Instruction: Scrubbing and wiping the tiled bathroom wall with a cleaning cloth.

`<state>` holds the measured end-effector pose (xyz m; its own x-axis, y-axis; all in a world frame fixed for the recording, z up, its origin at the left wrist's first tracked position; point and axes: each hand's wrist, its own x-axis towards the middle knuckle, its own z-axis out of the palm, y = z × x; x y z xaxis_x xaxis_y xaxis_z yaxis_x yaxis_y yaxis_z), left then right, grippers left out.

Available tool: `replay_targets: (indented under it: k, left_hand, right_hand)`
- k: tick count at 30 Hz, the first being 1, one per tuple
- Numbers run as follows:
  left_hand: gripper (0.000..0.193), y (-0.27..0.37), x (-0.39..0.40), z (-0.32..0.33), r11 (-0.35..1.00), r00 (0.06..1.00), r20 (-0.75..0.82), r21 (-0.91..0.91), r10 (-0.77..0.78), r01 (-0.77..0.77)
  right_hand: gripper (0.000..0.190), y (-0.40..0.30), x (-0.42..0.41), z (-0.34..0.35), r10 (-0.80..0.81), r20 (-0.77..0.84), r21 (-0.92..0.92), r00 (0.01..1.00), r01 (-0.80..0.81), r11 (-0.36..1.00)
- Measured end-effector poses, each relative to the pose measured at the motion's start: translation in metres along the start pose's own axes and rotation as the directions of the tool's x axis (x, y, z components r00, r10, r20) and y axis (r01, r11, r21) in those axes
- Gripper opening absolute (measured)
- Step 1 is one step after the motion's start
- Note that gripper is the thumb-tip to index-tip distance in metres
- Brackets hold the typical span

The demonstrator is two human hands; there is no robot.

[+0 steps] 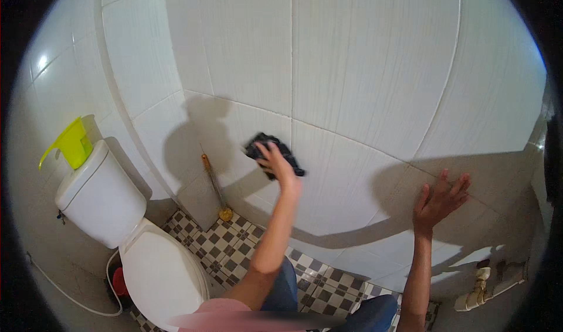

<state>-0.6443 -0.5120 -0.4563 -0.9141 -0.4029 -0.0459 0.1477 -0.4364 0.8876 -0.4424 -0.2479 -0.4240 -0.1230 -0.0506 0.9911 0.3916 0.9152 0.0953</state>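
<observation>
My left hand (278, 165) presses a crumpled black cloth (288, 158) against the white tiled wall (352, 90), below a horizontal grout line. Both the hand and the cloth look slightly blurred. Farther right, my right hand (441, 200) rests on the shaded part of the same wall. Its palm faces the tiles, its fingers are apart, and it holds nothing.
At left stands a white toilet (162, 275) with a lime-green dipper (77, 145) on its tank (105, 195). A long-handled brush (214, 184) leans in the corner. Pipe fittings (475, 292) jut out at lower right above the checkered floor (233, 253).
</observation>
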Motion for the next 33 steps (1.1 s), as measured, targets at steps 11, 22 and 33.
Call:
replay_targets:
  k: [11,22,33]
  left_hand:
    - [0.051,-0.169,0.027,-0.057,0.974,0.897,-0.440,0.221,0.048,0.056]
    - [0.071,-0.189,-0.109,-0.006,0.411,0.427,0.414,-0.132,-0.804,0.902]
    - [0.076,0.014,-0.191,0.042,0.985,0.551,0.817,-0.153,0.170,-0.077]
  right_hand:
    - [0.050,-0.002,-0.001,0.010,0.017,0.008,0.023,1.000,-0.018,1.000]
    - [0.051,0.011,-0.009,0.004,0.024,0.044,-0.019,0.999,-0.023,1.000]
    - [0.059,-0.008,0.003,-0.015,0.145,0.152,0.217,0.978,-0.176,0.960]
